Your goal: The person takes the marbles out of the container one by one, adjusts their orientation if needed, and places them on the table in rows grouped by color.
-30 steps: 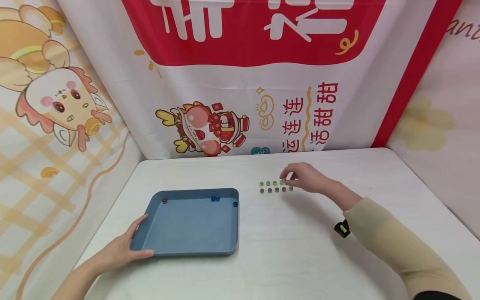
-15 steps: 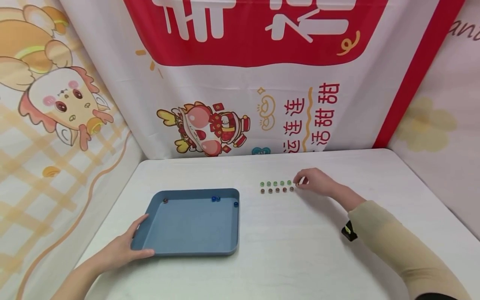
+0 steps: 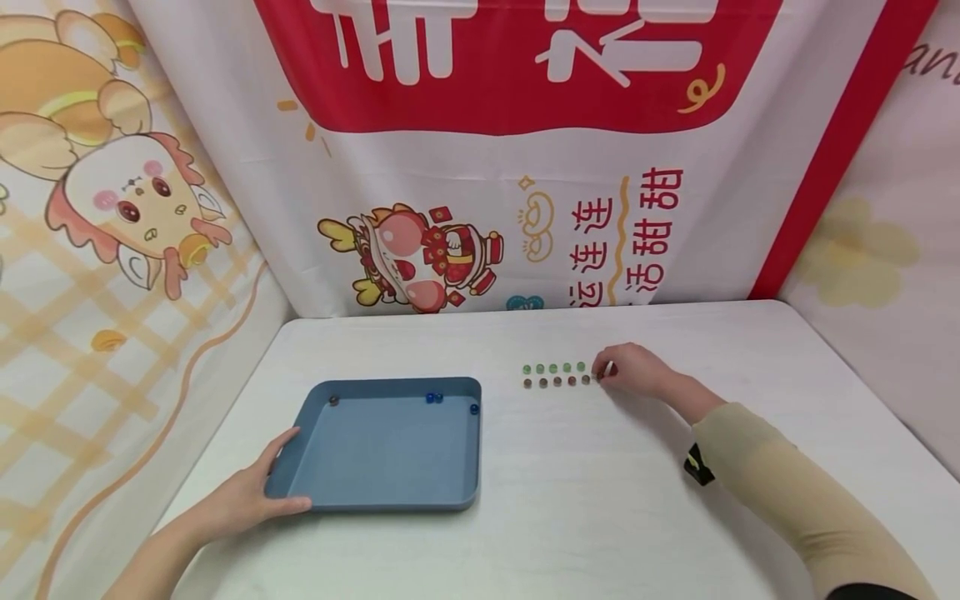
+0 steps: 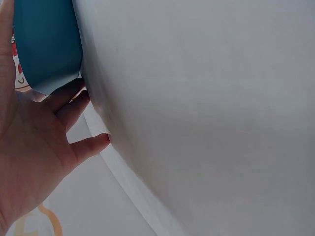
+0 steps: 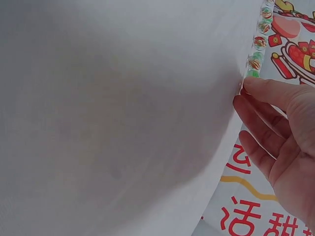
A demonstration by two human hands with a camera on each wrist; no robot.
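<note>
In the head view, my right hand pinches a small brownish marble at the right end of the nearer row. That marble is mostly hidden by the fingertips. Several brown marbles form this row, and several green marbles line up just behind it. My left hand rests against the near left corner of a blue-grey tray, thumb along the front and fingers at the left side. Inside the tray lie a brown marble and 3 blue marbles.
Everything stands on a white-covered table. A printed cloth wall rises behind the far edge, with patterned cloth on the left and another on the right. A black strap-like item hangs by the right sleeve.
My right hand has moved right from the green row, then slightly nearer to the end of the brown row. One more green marble shows in its row. The left hand stays at the tray.
</note>
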